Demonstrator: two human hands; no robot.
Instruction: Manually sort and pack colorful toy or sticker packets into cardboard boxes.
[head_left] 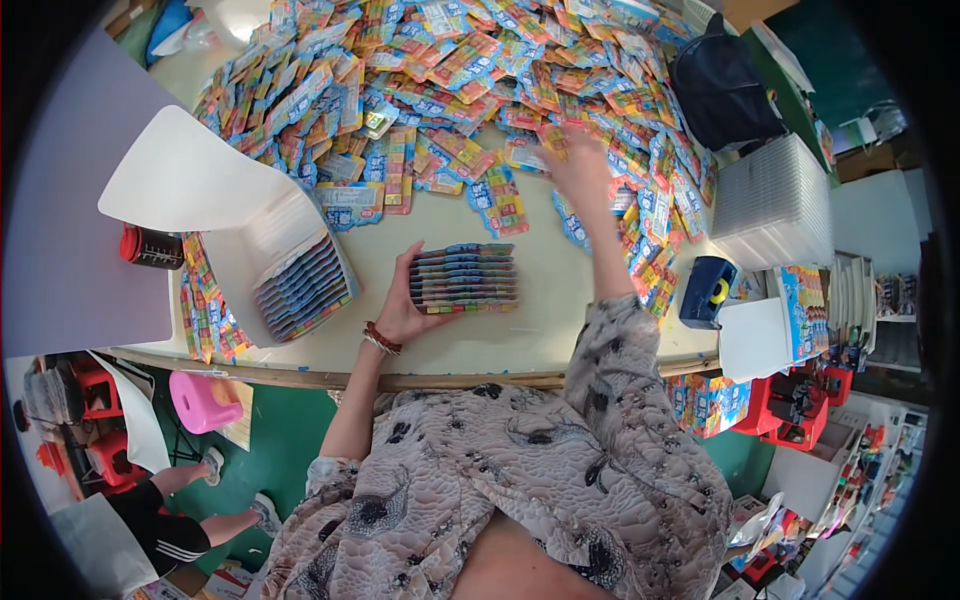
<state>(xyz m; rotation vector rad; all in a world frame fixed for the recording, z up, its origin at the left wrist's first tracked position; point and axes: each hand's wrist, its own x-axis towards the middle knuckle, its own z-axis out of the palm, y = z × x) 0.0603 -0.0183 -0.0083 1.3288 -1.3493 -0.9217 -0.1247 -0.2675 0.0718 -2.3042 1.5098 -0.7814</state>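
Observation:
My left hand [402,305] is closed round the left end of a neat stack of blister packs [465,278], upright on the table with their edges in rows. Out over the heap, my right hand [578,165] has its fingers closed at a pink and yellow blister pack [553,141]; the fingertips are partly blurred. Left of the stack, a white box [345,262] stands tilted with its lid [190,170] folded back. Inside it sits a row of blister packs [303,290]. The large heap of colourful blister packs [440,70] covers the far table.
A stack of clear plastic trays [772,200] stands at the right, by a dark blue tape dispenser [706,292] and a black bag [725,85]. At the left are a red-and-black jar [152,246] and loose packs [205,310]. Below are a pink stool [205,400] and another person's legs [215,505].

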